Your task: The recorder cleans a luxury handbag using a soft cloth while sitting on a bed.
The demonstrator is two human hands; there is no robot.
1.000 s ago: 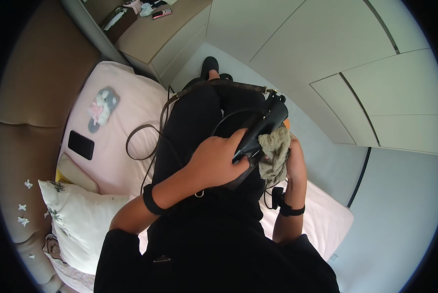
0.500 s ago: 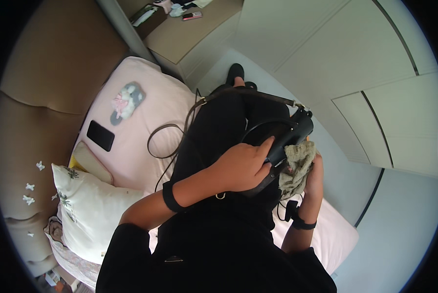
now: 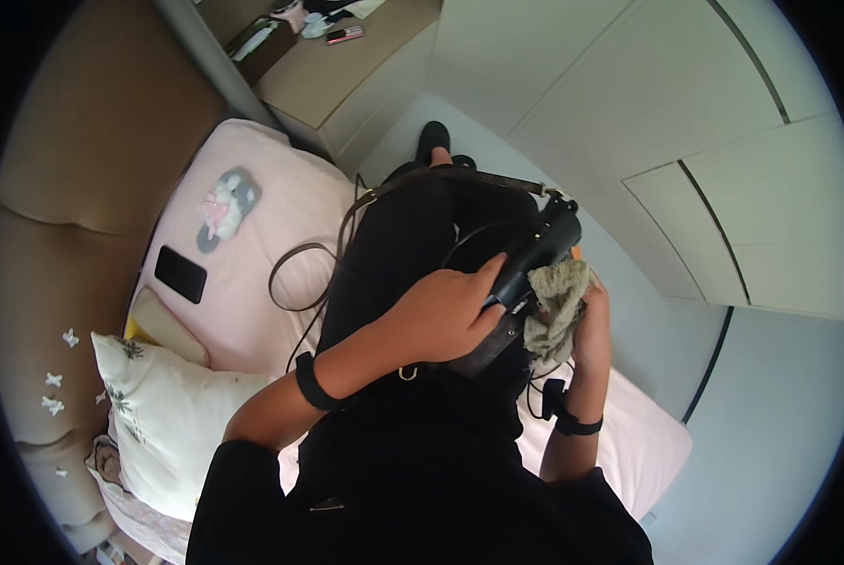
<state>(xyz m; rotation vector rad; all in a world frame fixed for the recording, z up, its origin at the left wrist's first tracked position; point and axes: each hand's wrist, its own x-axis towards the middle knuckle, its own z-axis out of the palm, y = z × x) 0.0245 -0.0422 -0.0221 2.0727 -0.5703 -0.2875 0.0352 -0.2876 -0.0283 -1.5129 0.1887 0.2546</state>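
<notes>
A dark handbag [image 3: 538, 252] lies tilted across my lap, its brown strap [image 3: 450, 176] running over my thighs to the pink bed. My left hand [image 3: 452, 314] grips the bag's near edge, index finger stretched along its side. In my right hand [image 3: 592, 325] is a crumpled grey-green cloth [image 3: 558, 306], pressed against the bag's right side. The fingers of that hand are partly hidden behind the cloth. A loop of the strap rests on the bed left of my legs.
On the pink bed [image 3: 252, 311] lie a black phone [image 3: 181, 274], a grey fluffy eye mask [image 3: 226, 209] and a white pillow [image 3: 172, 424]. A padded brown headboard [image 3: 55, 273] rises at the left. Ahead stand a beige cabinet [image 3: 347, 85] and white drawers [image 3: 686, 217].
The whole view has shifted slightly, so most things appear a little farther left. Both hands keep their hold on the bag and cloth; the cloth's folds have changed a little.
</notes>
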